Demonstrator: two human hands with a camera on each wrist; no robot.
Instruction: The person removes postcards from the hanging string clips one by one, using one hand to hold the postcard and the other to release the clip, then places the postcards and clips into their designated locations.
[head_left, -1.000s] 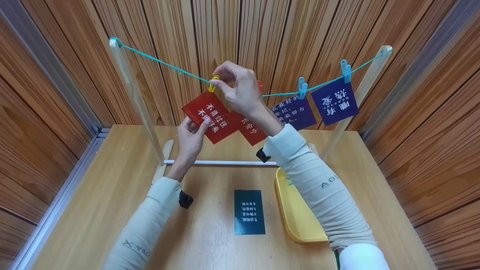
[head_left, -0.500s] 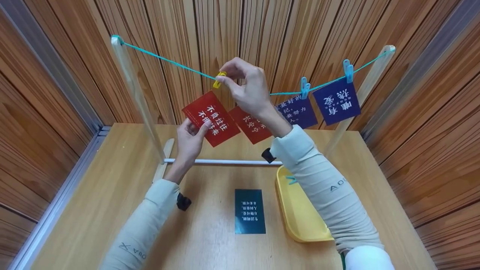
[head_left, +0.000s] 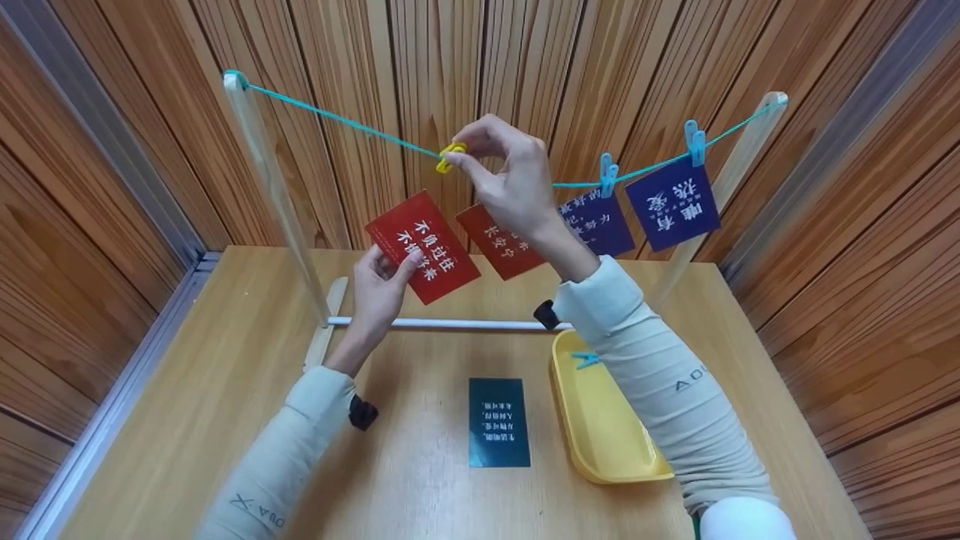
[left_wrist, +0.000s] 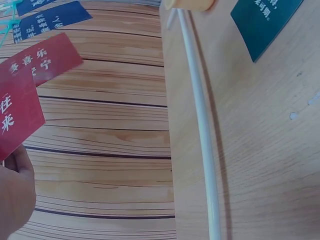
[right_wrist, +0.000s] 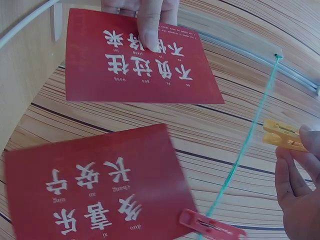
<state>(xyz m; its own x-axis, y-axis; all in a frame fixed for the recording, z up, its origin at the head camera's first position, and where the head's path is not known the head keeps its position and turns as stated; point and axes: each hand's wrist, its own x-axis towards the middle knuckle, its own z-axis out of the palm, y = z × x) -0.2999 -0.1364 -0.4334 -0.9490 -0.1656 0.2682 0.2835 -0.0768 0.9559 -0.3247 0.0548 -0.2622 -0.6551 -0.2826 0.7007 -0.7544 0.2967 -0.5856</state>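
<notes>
My left hand pinches a red card with white lettering, thumb on its printed face. The thumb of my right hand and its fingers pinch a yellow clothespin, above and right of that card. In the right wrist view the yellow clothespin is off to one side of the green string, and the card is well apart from it. A second red card hangs from the string by a red clothespin, which my right hand hides in the head view.
Two dark blue cards hang at the right under light blue clothespins. Wooden posts hold the string, with a white rod low between them. A dark green card and a yellow tray holding a blue-green clothespin are on the table.
My right hand has moved right with the yellow clothespin, away from the red card's top corner. The card in my left hand has dropped slightly, and a gap shows between card and clothespin.
</notes>
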